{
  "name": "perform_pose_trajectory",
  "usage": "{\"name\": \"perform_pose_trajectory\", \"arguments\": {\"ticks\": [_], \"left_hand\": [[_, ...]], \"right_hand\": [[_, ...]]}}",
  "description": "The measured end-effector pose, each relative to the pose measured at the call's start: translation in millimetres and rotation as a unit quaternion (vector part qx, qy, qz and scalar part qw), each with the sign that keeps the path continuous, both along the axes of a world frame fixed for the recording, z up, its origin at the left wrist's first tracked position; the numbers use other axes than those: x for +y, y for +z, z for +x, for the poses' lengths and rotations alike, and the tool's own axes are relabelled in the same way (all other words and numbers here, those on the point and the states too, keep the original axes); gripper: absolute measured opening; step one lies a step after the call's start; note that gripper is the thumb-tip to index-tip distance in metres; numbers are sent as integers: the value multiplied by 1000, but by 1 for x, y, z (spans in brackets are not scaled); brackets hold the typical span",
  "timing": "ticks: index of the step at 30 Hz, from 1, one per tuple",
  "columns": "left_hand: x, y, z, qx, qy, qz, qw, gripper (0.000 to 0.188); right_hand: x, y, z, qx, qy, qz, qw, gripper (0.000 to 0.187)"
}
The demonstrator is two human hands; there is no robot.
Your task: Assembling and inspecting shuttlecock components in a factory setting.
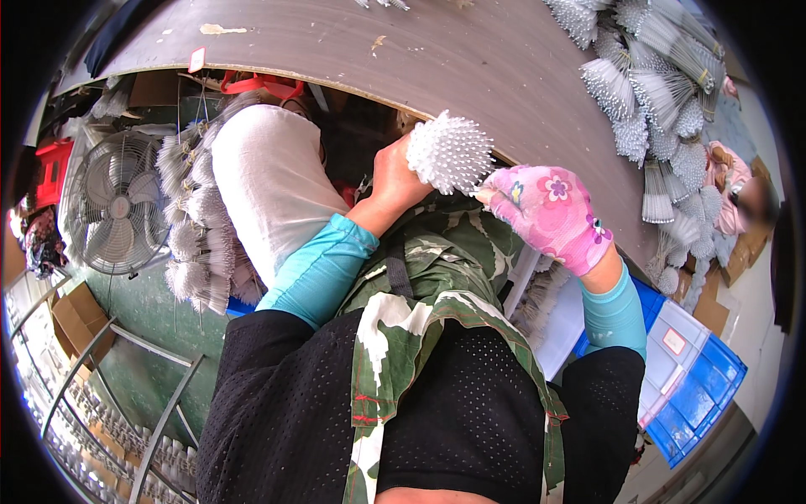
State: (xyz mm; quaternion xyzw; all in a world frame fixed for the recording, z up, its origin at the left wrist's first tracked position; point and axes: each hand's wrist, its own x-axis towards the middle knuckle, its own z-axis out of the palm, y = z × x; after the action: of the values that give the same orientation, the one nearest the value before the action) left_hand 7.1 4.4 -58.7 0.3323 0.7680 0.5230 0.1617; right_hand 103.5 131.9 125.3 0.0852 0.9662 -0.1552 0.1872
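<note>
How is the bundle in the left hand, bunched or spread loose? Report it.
Bunched: the tips of the white-tipped bundle crowd together in one rounded clump, gripped by the left hand.

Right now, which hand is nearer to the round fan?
The left. The left hand, holding the white-tipped bundle, is off to the right of the fan; the right hand is farther right, beside the bundle.

The bundle hides the fingertips of the left hand, and its stems are hidden below. The upper edge cuts the counter. At right, a person's head is blurred.
</note>
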Motion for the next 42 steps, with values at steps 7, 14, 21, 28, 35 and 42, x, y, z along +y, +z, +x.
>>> {"name": "perform_pose_trajectory", "arguments": {"ticks": [7,14,21,28,35,42], "left_hand": [[0,2,0,-8,6,9,1000,41],[1,0,1,-19,4,-3,1000,43],[5,-7,7,-12,12,15,1000,46],[4,-6,11,-16,18,-29,999,48],[4,0,12,-60,33,-3,998,45],[3,-3,11,-67,37,8,997,44]], "right_hand": [[-2,4,-3,-22,26,23,999,23],[-4,5,1,15,-71,-158,985,27],[-31,-28,26,-47,-304,-467,829,23],[-57,-77,40,75,-427,-564,703,29],[-67,-75,36,78,-465,-576,667,30],[-70,-76,34,85,-478,-580,654,29]]}}
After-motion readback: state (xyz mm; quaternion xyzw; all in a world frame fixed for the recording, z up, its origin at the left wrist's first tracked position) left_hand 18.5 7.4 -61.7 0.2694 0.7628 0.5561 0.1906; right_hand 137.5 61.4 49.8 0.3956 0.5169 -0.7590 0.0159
